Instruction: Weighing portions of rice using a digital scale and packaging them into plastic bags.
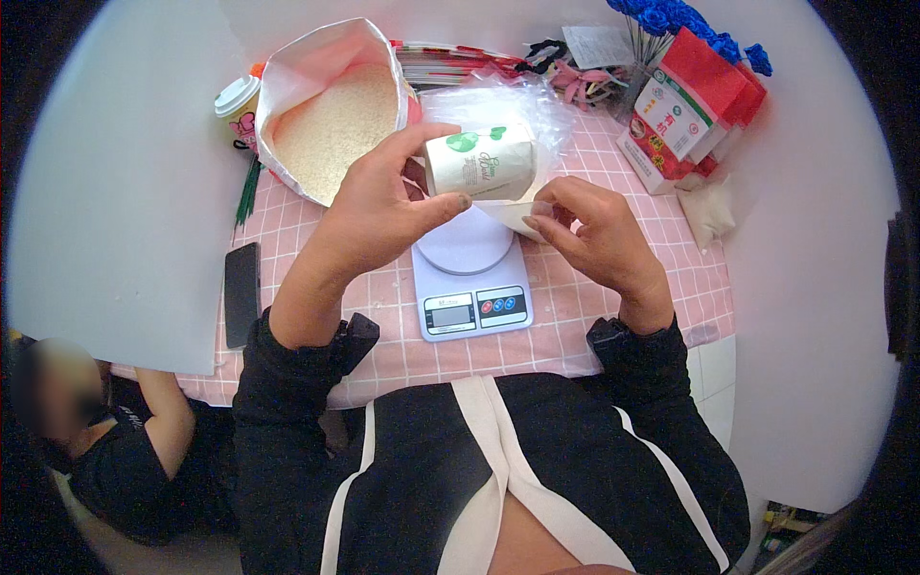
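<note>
My left hand (pixel 381 201) grips a white paper cup (pixel 480 164) with green print, thumb below and fingers around its base. The cup lies tipped on its side, its mouth toward the right. My right hand (pixel 600 233) pinches the edge of a clear plastic bag (pixel 528 221) at the cup's mouth. Pale grains appear inside that bag; how many is hidden by the cup and fingers. Beneath the cup stands a white digital kitchen scale (pixel 471 277) with a round platform. A large open sack (pixel 309 43) of white rice (pixel 341 126) is left of the cup.
Behind the cup lie clear plastic bags (pixel 481 100). Red printed rice packages (pixel 675 122), a small filled bag (pixel 706 212) and blue artificial flowers (pixel 668 21) are at right. A phone (pixel 242 295) and lidded cup (pixel 238 108) are at left. Another person (pixel 129 460) sits lower left.
</note>
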`<act>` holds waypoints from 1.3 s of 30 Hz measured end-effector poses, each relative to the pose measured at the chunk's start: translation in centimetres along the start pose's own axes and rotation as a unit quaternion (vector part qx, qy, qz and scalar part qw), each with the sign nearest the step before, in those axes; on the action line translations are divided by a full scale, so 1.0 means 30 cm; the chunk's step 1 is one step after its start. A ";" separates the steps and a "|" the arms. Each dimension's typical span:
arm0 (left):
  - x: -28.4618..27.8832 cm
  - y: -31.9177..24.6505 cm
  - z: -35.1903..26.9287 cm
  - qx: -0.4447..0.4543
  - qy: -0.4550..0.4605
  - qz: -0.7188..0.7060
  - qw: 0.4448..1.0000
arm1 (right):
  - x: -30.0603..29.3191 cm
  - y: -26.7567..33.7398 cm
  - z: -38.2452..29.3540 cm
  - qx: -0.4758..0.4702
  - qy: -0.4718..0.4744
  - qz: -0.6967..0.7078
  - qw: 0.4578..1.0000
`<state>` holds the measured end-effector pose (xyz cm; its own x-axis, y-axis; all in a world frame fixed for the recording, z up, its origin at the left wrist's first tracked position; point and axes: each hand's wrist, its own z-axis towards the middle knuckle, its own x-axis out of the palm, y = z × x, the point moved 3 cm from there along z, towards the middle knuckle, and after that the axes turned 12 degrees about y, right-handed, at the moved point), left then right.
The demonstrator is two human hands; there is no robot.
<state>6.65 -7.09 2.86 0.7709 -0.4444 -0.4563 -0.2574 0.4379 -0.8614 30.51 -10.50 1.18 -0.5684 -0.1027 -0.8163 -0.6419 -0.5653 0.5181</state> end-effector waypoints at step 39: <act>-0.334 0.125 0.014 -0.101 -0.049 0.537 0.836 | 0.003 0.000 0.002 0.014 0.009 0.006 1.000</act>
<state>-1.79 -0.67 4.28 0.0731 0.1901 -0.9790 -0.9172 0.3983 0.0088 30.43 -10.47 1.13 -0.5668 -0.1238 -0.8145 -0.6493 -0.5414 0.5341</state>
